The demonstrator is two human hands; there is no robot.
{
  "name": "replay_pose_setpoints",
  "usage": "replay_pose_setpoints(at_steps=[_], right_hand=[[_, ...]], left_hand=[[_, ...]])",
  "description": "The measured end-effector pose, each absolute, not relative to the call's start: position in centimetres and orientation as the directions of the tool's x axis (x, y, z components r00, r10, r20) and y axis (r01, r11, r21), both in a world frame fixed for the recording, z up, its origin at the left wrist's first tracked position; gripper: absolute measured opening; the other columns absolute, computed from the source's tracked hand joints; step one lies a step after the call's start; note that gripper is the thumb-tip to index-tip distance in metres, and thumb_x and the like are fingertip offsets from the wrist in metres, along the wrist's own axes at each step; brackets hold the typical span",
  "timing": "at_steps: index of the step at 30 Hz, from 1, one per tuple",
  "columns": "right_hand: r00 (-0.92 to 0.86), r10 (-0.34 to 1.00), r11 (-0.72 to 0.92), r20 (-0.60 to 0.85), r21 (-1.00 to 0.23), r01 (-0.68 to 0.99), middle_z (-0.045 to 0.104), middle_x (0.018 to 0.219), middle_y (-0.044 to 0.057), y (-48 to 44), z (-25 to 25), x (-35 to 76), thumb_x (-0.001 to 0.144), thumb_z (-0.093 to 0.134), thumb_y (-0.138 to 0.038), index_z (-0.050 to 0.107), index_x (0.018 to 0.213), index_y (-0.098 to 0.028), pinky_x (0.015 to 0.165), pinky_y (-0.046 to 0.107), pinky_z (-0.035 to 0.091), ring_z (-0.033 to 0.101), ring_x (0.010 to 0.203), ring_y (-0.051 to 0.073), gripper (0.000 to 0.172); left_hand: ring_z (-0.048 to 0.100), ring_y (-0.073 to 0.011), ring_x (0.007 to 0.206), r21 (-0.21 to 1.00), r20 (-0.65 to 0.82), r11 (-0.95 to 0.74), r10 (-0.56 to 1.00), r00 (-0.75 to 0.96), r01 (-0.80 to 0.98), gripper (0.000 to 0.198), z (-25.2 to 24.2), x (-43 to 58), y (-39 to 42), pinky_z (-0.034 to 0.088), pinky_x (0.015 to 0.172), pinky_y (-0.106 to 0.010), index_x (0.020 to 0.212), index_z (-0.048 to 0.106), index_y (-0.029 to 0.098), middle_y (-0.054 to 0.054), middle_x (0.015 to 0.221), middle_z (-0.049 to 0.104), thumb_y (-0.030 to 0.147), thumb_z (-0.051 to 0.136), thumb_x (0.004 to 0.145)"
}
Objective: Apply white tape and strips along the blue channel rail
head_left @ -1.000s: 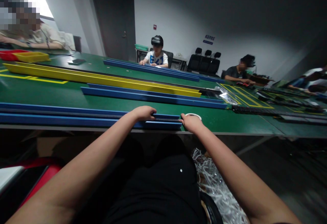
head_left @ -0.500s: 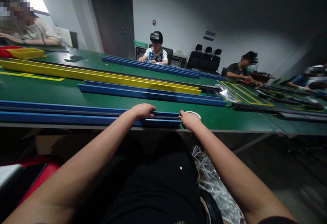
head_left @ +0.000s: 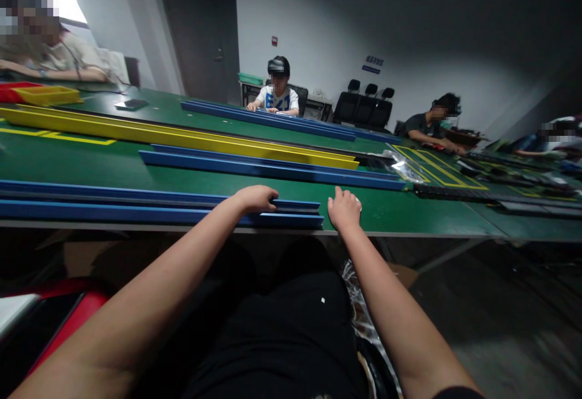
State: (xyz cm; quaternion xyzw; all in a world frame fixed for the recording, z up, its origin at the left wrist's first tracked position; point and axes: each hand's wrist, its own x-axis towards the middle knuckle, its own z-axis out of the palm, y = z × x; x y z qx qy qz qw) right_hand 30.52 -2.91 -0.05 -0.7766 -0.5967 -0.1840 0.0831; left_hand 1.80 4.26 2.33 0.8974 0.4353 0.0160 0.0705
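Rail: a long blue channel rail (head_left: pixel 136 211), two tracks with a dark strip between them, lies along the near edge of the green table (head_left: pixel 409 211).
Axis: it runs left to right. Its right end stops just beside our right hand (head_left: pixel 344 208), and its left end runs out of view.
Left: our left hand (head_left: pixel 254 197) rests palm down near that right end, with the fingers curled onto the rail. We cannot tell whether they clamp it.
Right: flat on the table, fingers forward and loosely together, pinching nothing we can see. A white sliver (head_left: pixel 359 204) shows beside it.
Handling: we judge the rail stiff, light for its length and smooth enough to slide. We would grip its side walls with hands well apart.
Far: a long yellow rail (head_left: pixel 182 138) lies parallel.
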Motion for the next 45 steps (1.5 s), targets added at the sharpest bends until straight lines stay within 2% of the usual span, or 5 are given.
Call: replay_pose_setpoints(at_steps=[7,13,28,36,45], right_hand=[[0.212,0.89,-0.237,0.403,0.012,0.971,0.055,0.122,0.016,-2.8,-0.4,31.2,0.098,0.032,-0.039,0.055,0.125,-0.019,0.094,0.039,0.034,0.048,0.111,0.027,0.041],[0.221,0.909,-0.234,0.355,-0.006,0.972,0.055,0.121,0.016,-2.6,-0.4,31.5,0.098,0.032,-0.037,0.057,0.12,-0.019,0.094,0.038,0.035,0.048,0.111,0.026,0.038],[0.252,0.91,-0.268,0.33,0.005,0.963,0.059,0.119,0.015,-2.6,-0.1,31.7,0.094,0.039,-0.034,0.056,0.121,-0.02,0.094,0.039,0.036,0.05,0.112,0.027,0.035],[0.102,0.94,-0.106,0.324,-0.006,0.994,0.056,0.131,0.01,-2.4,-0.1,32.0,0.093,0.037,-0.022,0.05,0.131,-0.027,0.094,0.039,0.034,0.044,0.118,0.025,0.04],[0.114,0.931,-0.099,0.346,-0.059,0.993,0.061,0.125,0.005,-2.3,-0.5,32.5,0.093,0.039,-0.023,0.063,0.115,-0.029,0.091,0.038,0.036,0.045,0.113,0.025,0.033]], left_hand=[[0.064,-0.0235,0.08,0.107,-0.091,-0.596,0.791,0.605,0.796,0.038,2.7,2.6,4.1,0.043,0.064,-0.029,0.1,0.068,0.026,-0.007,0.095,0.073,0.052,0.055,0.076],[0.065,-0.0233,0.085,0.042,-0.101,-0.593,0.798,0.594,0.804,0.037,3.4,5.5,3.7,0.045,0.069,-0.029,0.098,0.07,0.027,-0.008,0.096,0.073,0.053,0.057,0.076],[0.067,-0.0256,0.091,0.027,-0.028,-0.682,0.73,0.683,0.731,0.033,3.3,16.1,3.0,0.049,0.072,-0.031,0.094,0.073,0.028,-0.009,0.099,0.074,0.051,0.062,0.074],[0.067,-0.025,0.089,0.085,0.02,-0.701,0.712,0.702,0.708,0.033,3.0,15.0,2.8,0.047,0.067,-0.03,0.096,0.071,0.028,-0.007,0.099,0.074,0.051,0.057,0.077],[0.065,-0.0206,0.086,0.214,0.03,-0.664,0.738,0.674,0.717,0.04,3.8,8.0,2.4,0.044,0.067,-0.026,0.105,0.068,0.025,-0.006,0.101,0.073,0.054,0.054,0.081]])
